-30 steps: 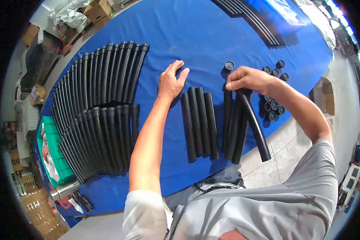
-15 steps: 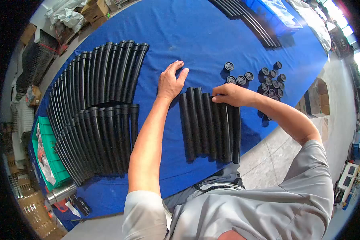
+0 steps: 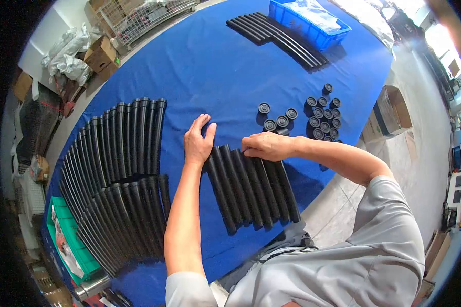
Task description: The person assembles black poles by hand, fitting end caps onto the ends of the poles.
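Several short black tubes (image 3: pixel 253 192) lie side by side on the blue table (image 3: pixel 215 66) in front of me. My left hand (image 3: pixel 197 140) lies flat against the far end of the leftmost tube, holding nothing. My right hand (image 3: pixel 265 146) rests palm down on the far ends of the middle tubes, fingers slightly curled, not lifting any. The tubes sit packed together between the two hands.
Two big rows of longer curved black tubes (image 3: pixel 123 138) fill the table's left side. Several round black caps (image 3: pixel 322 115) sit to the right. Long black strips (image 3: pixel 276 33) and a blue bin (image 3: pixel 315 20) are at the far edge. A green crate (image 3: pixel 66 240) stands by the near left corner.
My right hand laid down the tube it held and pushed the separate tubes leftward into one tight group. My left hand stayed at the group's far left end. The view tilted.
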Demonstrator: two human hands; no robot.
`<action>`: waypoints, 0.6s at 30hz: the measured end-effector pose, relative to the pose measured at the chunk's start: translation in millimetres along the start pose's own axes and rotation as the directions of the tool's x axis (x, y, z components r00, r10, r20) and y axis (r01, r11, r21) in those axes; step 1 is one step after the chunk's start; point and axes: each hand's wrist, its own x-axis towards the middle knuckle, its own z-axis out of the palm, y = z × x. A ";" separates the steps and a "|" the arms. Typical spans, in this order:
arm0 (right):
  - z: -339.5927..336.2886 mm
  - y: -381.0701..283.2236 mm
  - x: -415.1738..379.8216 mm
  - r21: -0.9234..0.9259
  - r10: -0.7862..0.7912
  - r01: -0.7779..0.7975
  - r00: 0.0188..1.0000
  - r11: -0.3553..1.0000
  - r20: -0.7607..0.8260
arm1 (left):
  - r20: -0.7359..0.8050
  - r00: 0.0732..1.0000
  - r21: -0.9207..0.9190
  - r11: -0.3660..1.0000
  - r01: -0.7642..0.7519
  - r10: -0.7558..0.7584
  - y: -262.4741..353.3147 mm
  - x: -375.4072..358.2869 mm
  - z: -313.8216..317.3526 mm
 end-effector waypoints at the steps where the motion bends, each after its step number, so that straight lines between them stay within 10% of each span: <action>1: -5.0 -4.4 1.5 0.043 0.071 -0.072 0.997 0.996 0.033 | 0.001 1.000 0.013 1.000 -0.008 0.008 -0.3 0.2 -0.2; 18: 21.6 5.5 -3.5 -0.171 0.067 -0.116 0.961 0.978 -0.268 | -0.009 1.000 -0.005 1.000 -0.009 0.009 -2.9 -0.5 2.1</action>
